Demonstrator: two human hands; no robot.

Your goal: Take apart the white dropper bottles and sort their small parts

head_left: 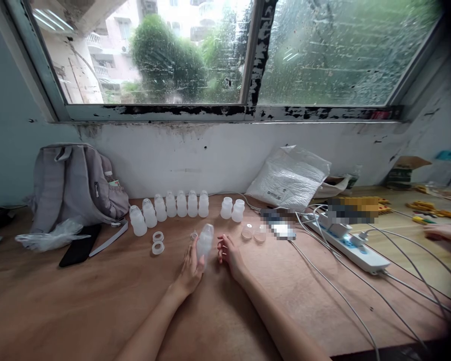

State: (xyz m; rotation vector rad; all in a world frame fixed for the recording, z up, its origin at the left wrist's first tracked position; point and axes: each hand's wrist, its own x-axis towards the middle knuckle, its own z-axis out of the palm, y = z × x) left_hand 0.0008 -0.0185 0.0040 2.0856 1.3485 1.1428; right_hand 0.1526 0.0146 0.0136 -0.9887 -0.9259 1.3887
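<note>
My left hand (191,265) is wrapped round the side of a frosted baby bottle (205,239), which stands slightly tilted over the table. Just right of it, my right hand (229,254) has loosely bent fingers, apart from the bottle and with nothing visible in them. A small clear piece, perhaps a teat (194,234), lies by my left fingertips. To the left are two white collar rings (158,247). Behind stands a row of several capped baby bottles (171,204). Two bottles without tops (238,211) stand further right, with two round clear discs (247,231) in front of them.
A grey backpack (71,185), a plastic bag (50,235) and a black flat object (80,245) occupy the left. On the right are a silvery pouch (289,175), a white power strip (355,250) and trailing cables. Another person's hand (445,233) shows at far right.
</note>
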